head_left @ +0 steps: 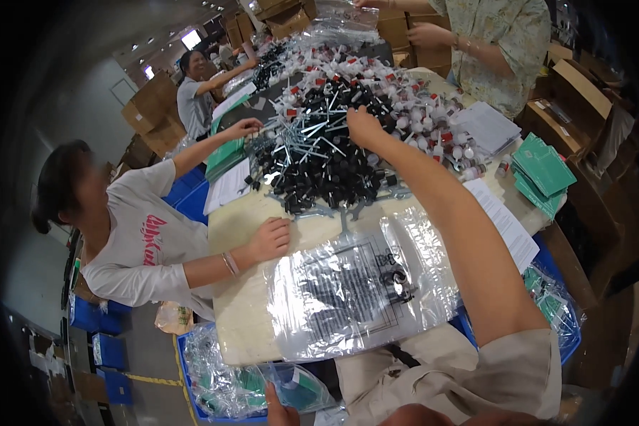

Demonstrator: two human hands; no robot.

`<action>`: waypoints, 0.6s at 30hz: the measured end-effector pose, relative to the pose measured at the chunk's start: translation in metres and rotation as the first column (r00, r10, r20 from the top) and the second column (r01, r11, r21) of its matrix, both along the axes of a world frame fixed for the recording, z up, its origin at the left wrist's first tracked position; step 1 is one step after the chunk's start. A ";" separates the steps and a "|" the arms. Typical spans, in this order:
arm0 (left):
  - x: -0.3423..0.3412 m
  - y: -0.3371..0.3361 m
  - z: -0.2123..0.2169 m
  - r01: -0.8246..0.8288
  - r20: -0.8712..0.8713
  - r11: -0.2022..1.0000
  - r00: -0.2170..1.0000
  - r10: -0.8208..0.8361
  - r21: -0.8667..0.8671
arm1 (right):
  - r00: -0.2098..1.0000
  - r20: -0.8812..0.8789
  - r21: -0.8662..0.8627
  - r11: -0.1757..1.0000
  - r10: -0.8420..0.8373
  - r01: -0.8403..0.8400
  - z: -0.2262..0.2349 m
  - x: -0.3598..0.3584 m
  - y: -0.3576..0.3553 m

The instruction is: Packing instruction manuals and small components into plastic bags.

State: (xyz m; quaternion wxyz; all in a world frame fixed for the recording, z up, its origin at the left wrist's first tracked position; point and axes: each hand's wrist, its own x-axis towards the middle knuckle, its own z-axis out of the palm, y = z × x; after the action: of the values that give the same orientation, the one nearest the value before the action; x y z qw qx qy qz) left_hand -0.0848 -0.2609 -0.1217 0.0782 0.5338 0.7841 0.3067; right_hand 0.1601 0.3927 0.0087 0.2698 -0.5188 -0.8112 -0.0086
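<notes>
My right hand (366,129) reaches out over the heaped table, its fingers bent together at the edge of the black plastic parts (319,174) and the thin silver metal rods (323,128). Whatever the fingertips hold is hidden. Low in the picture, my left hand (282,410) shows only in part, thumb up, at a clear plastic bag (298,385) with something green in it. A printed clear plastic bag (355,291) lies flat on the table in front of me. Flat grey wrenches (318,211) lie along the heap's near edge.
Small clear bottles (422,117) cover the right of the heap. Green booklets (543,170) and paper sheets (504,224) lie at the right edge. A co-worker (145,227) sits left, another person (493,53) stands across. A blue bin (199,376) holds bagged items.
</notes>
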 end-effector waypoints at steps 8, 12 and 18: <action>-0.063 -0.088 -0.100 -0.490 0.597 0.663 0.312 0.739 -0.565 | 0.934 -0.159 -0.071 0.940 0.320 -0.335 0.028 0.013 -0.058; 0.049 0.022 0.079 -0.096 -0.014 0.967 0.995 0.095 -0.236 | 0.800 -0.253 -0.176 0.787 0.544 -0.591 -0.003 0.029 -0.105; 0.035 0.008 0.063 -0.087 -0.044 0.974 0.996 0.079 -0.208 | 0.907 0.202 -0.117 0.929 0.370 -0.352 -0.038 0.035 -0.141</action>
State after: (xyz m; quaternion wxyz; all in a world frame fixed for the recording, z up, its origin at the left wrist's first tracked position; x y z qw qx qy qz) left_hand -0.0495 -0.2530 -0.0591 0.1072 0.4947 0.8350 0.2157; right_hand 0.1946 0.2516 -0.0294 0.1547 -0.3656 -0.9177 0.0153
